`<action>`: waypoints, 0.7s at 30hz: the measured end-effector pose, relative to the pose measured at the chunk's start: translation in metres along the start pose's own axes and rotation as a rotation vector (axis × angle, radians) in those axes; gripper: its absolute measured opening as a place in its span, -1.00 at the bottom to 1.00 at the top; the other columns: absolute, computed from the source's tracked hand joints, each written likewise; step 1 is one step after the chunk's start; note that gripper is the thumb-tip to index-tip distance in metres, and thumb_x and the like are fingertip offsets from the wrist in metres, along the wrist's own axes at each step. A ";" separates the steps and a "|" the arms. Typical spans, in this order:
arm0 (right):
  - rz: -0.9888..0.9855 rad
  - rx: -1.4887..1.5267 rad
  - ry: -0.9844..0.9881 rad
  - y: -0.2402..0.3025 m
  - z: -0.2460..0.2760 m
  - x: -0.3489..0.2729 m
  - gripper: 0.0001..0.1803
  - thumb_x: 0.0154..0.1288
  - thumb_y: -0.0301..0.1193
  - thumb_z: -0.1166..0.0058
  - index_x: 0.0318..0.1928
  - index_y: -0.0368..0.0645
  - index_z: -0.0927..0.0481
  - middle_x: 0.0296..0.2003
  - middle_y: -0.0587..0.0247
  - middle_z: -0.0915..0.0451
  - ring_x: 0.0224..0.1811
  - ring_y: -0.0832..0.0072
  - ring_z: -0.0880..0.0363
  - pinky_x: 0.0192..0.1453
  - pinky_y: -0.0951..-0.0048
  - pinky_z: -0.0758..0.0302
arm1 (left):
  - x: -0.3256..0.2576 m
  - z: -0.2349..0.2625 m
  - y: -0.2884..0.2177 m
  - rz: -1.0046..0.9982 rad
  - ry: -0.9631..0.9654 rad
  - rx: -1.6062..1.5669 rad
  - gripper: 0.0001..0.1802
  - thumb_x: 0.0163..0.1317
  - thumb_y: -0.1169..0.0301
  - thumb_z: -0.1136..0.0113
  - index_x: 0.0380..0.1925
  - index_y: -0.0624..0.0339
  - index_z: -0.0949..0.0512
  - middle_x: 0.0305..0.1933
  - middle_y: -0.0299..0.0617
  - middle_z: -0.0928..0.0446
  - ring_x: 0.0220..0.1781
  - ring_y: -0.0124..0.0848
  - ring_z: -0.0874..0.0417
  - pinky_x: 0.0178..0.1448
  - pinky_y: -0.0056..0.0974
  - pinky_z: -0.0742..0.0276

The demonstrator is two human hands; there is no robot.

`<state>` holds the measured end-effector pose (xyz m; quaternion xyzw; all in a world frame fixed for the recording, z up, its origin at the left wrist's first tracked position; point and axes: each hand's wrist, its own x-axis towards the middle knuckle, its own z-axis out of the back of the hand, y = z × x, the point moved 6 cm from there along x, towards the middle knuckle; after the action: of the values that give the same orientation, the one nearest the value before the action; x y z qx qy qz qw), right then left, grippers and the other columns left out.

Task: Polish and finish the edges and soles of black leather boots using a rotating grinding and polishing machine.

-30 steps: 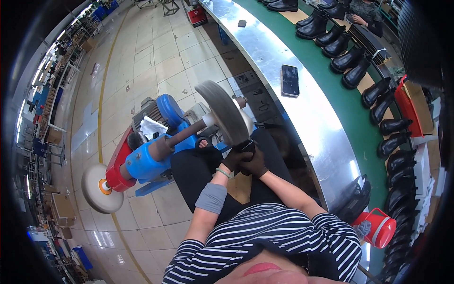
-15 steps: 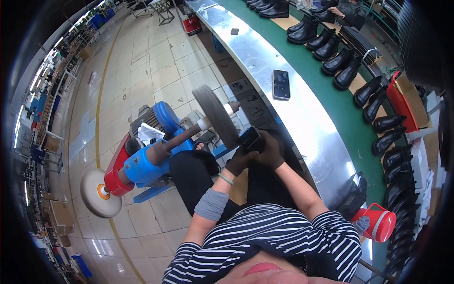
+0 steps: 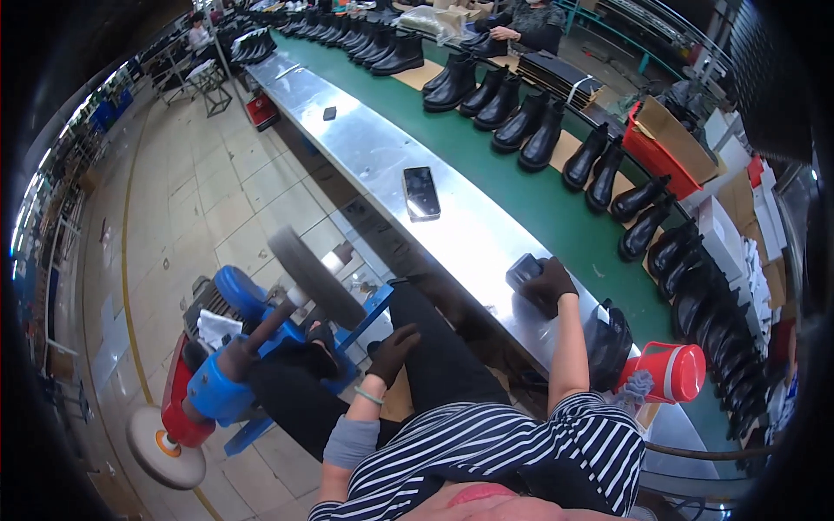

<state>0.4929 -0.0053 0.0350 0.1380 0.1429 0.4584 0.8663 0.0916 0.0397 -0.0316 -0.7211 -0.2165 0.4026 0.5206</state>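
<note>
Right hand (image 3: 551, 285), gloved, curls over a small dark block (image 3: 524, 269) on the steel bench (image 3: 452, 217) beside the belt. Block looks light, stiff (exact kind unclear); grip its sides. Left hand (image 3: 395, 347) hangs loosely curled, empty, above the lap.

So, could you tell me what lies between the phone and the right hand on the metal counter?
Only bare metal counter, seen in the head view, separates phone from right hand.

Glossy black leather boots (image 3: 530, 122) line a brushed, shiny metal bench (image 3: 452, 217).
</note>
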 end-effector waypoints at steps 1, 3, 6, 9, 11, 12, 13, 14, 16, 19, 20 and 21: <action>0.016 0.120 -0.022 -0.001 0.007 0.001 -0.15 -0.39 0.04 -0.34 -0.05 -0.28 -0.59 -0.27 -0.10 -0.62 -0.15 0.11 -0.62 0.00 0.27 -0.54 | 0.000 -0.002 0.001 -0.002 0.011 0.006 -0.44 0.27 0.19 -0.16 0.20 0.24 -0.39 0.07 -0.20 -0.50 0.05 -0.44 -0.49 0.10 -0.37 -0.40; 0.099 0.251 -0.164 0.010 0.024 0.019 -0.24 -0.10 0.02 -0.31 0.03 -0.30 -0.56 -0.21 -0.04 -0.62 -0.16 0.14 -0.60 0.01 0.30 -0.50 | 0.004 -0.004 0.002 0.037 0.001 0.039 -0.46 0.25 0.21 -0.17 0.16 0.31 -0.42 0.15 -0.03 -0.48 0.18 -0.32 -0.48 0.25 -0.31 -0.35; 0.061 0.670 -0.199 0.004 0.021 0.093 -0.32 0.04 -0.03 -0.27 0.08 -0.24 -0.53 -0.15 0.04 -0.60 -0.17 0.24 -0.57 -0.09 0.26 -0.50 | 0.005 -0.009 -0.008 0.034 0.044 0.066 -0.48 0.26 0.22 -0.16 0.14 0.31 -0.43 0.14 -0.02 -0.49 0.18 -0.31 -0.48 0.25 -0.31 -0.34; -0.114 1.543 0.109 -0.003 -0.008 0.185 -0.28 0.12 -0.02 -0.22 0.19 -0.18 -0.40 -0.05 0.07 -0.51 -0.06 0.24 -0.51 -0.12 0.13 -0.48 | 0.015 -0.007 -0.011 0.032 0.044 0.143 -0.49 0.26 0.22 -0.15 0.13 0.32 -0.44 0.13 -0.02 -0.49 0.19 -0.30 -0.48 0.25 -0.30 -0.35; -0.231 1.762 0.198 -0.011 -0.030 0.244 -0.18 0.14 0.04 -0.17 0.29 -0.14 -0.23 0.11 -0.01 -0.37 0.09 0.11 -0.41 0.06 0.00 -0.42 | 0.025 0.001 0.004 0.075 -0.002 0.162 -0.50 0.27 0.23 -0.15 0.12 0.32 -0.44 0.11 -0.03 -0.51 0.16 -0.29 -0.50 0.25 -0.30 -0.36; -0.347 1.886 0.122 -0.009 -0.041 0.269 -0.13 0.14 0.05 -0.17 0.33 -0.11 -0.14 0.19 -0.05 -0.26 0.17 0.07 -0.32 0.16 -0.04 -0.33 | 0.027 0.007 0.008 0.079 -0.027 0.166 -0.50 0.27 0.23 -0.15 0.12 0.32 -0.44 0.11 -0.03 -0.51 0.16 -0.29 -0.50 0.25 -0.30 -0.36; -0.470 2.000 0.039 -0.010 -0.053 0.292 -0.07 0.13 0.06 -0.16 0.37 -0.08 -0.05 0.26 -0.08 -0.16 0.25 0.02 -0.24 0.27 -0.08 -0.25 | 0.028 0.011 0.014 0.145 -0.062 0.112 -0.50 0.26 0.22 -0.15 0.12 0.30 -0.45 0.06 -0.06 -0.53 0.11 -0.33 -0.52 0.17 -0.31 -0.39; -0.363 2.098 0.053 -0.027 -0.052 0.320 0.04 0.04 0.12 -0.21 0.39 -0.03 0.03 0.36 -0.08 0.04 0.36 -0.01 -0.06 0.39 -0.11 -0.06 | 0.032 0.010 0.020 0.203 -0.074 0.052 -0.51 0.26 0.22 -0.15 0.11 0.28 -0.46 0.01 -0.10 -0.55 0.06 -0.37 -0.55 0.09 -0.33 -0.42; -0.309 2.158 0.043 -0.028 -0.072 0.361 0.08 0.00 0.14 -0.24 0.39 -0.04 0.03 0.34 -0.08 -0.02 0.36 -0.01 -0.08 0.37 -0.13 -0.09 | 0.030 0.024 0.036 0.287 -0.134 -0.036 -0.51 0.25 0.20 -0.15 0.11 0.24 -0.47 -0.11 -0.17 -0.58 -0.04 -0.45 -0.58 -0.09 -0.38 -0.44; 0.256 1.385 -0.515 -0.180 0.080 0.403 0.04 -0.13 0.17 -0.30 0.31 -0.02 -0.15 0.18 0.03 -0.28 0.22 0.04 -0.26 0.27 -0.11 -0.24 | 0.065 -0.012 0.018 0.190 0.042 0.013 -0.52 0.26 0.22 -0.14 0.11 0.27 -0.47 -0.12 -0.15 -0.59 -0.05 -0.41 -0.58 -0.05 -0.36 -0.46; 0.236 1.483 -0.365 -0.102 0.004 0.421 0.04 -0.13 0.17 -0.30 0.31 -0.02 -0.15 0.18 0.03 -0.28 0.22 0.04 -0.26 0.27 -0.11 -0.24 | 0.052 0.015 0.031 0.249 -0.112 0.024 -0.52 0.26 0.22 -0.14 0.11 0.27 -0.47 -0.12 -0.15 -0.59 -0.05 -0.41 -0.58 -0.05 -0.36 -0.46; -0.649 2.055 -0.084 -0.031 -0.113 0.409 -0.14 -0.13 0.08 -0.32 0.18 0.02 -0.31 0.00 0.16 -0.42 0.01 0.10 -0.40 0.13 -0.03 -0.40 | 0.024 0.043 0.040 0.295 -0.242 0.075 -0.52 0.27 0.23 -0.13 0.11 0.29 -0.46 -0.11 -0.14 -0.58 -0.05 -0.40 -0.59 -0.01 -0.34 -0.47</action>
<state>0.6947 0.3306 -0.1298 0.7703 0.4594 -0.1377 0.4203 0.0670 0.0680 -0.0827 -0.6713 -0.1542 0.5663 0.4526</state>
